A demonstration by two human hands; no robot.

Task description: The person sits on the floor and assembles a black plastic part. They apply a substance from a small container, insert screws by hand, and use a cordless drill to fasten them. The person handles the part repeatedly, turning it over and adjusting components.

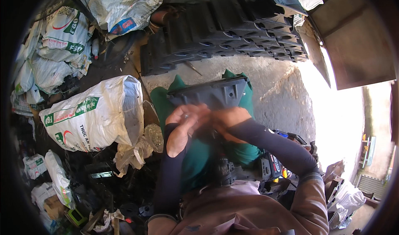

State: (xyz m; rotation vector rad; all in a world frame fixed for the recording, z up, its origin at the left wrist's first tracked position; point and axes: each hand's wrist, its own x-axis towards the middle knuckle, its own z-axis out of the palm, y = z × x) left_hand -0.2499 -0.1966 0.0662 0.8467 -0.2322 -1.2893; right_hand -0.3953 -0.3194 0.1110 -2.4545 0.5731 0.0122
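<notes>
A dark grey moulded plastic part [210, 93] lies across my green-clad knees. Just on the near side of it, my left hand [186, 118] and my right hand [232, 118] come together over my lap. Both are smeared by motion, the fingers most of all, so whatever they may hold cannot be made out. Dark sleeves cover both forearms. Beneath my right forearm, a dark cordless power tool [269, 167] with a battery sits beside my right thigh.
Stacked black plastic parts [220, 31] stand ahead along the far side. An open white woven sack [89, 114] lies to the left, with a crumpled clear plastic bag [135, 154] by its mouth. Filled sacks [62, 40] pile up at far left. A brown metal door panel [355, 35] stands at far right.
</notes>
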